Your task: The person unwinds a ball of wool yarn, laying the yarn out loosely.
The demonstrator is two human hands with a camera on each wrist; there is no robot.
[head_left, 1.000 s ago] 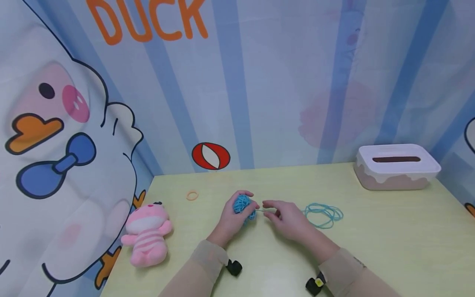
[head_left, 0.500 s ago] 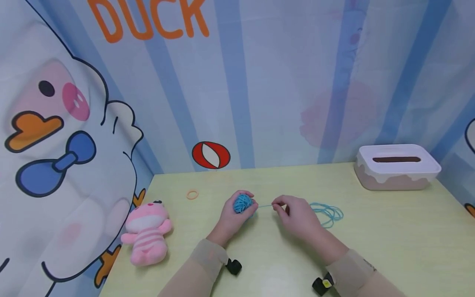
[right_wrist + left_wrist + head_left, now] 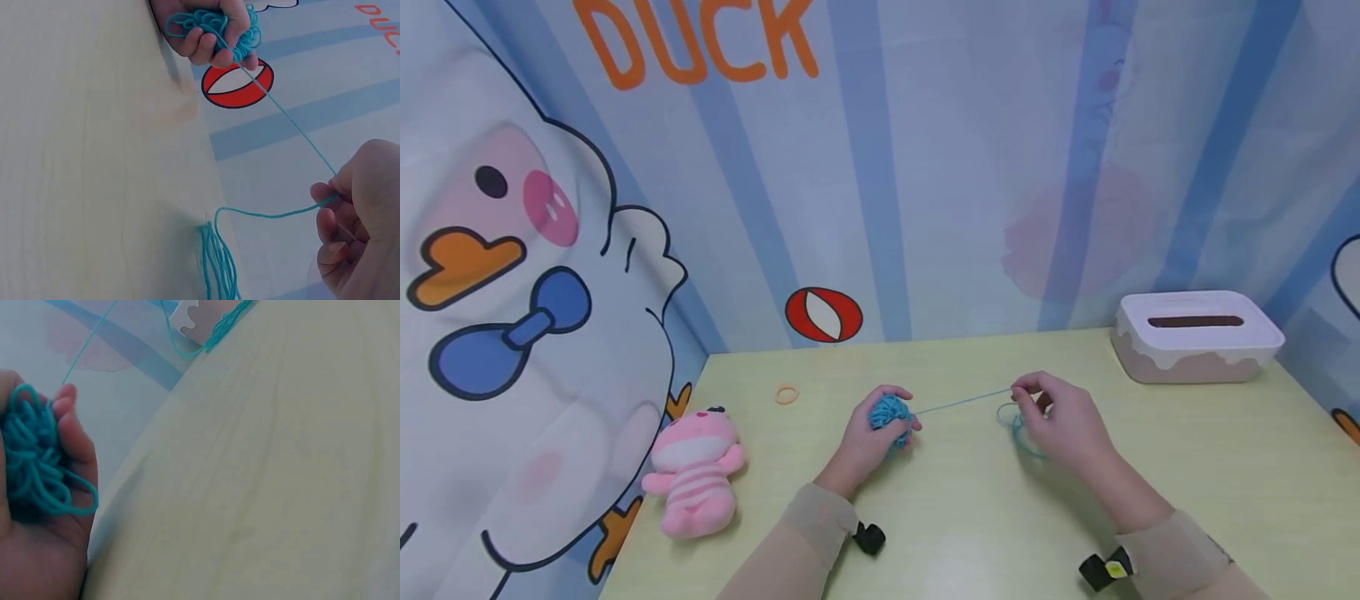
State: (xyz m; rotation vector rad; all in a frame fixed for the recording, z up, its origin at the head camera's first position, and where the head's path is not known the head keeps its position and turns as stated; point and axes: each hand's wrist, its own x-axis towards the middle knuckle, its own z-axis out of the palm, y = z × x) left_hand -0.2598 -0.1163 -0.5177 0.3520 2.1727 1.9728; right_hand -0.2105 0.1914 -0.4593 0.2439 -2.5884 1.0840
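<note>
My left hand (image 3: 867, 437) grips a ball of blue yarn (image 3: 890, 415), its fingers and thumb curled round it; loose loops bulge out in the left wrist view. From the ball a single strand (image 3: 962, 403) runs taut to my right hand (image 3: 1067, 421), which pinches it between thumb and fingertips. Past the pinch, in the right wrist view, the strand (image 3: 269, 216) sags toward a loose coil of yarn (image 3: 219, 265) on the table. My right hand partly covers that coil in the head view.
A pink striped plush toy (image 3: 697, 475) lies at the table's left edge. Behind it is a small orange ring (image 3: 786, 394). A tissue box (image 3: 1197, 337) stands at the back right, before the printed curtain (image 3: 955, 167). A small black camera sits on each wrist.
My right hand has moved right and slightly away from me, drawing out a longer strand between the hands. It now covers part of the coil. The left hand stays nearly in place.
</note>
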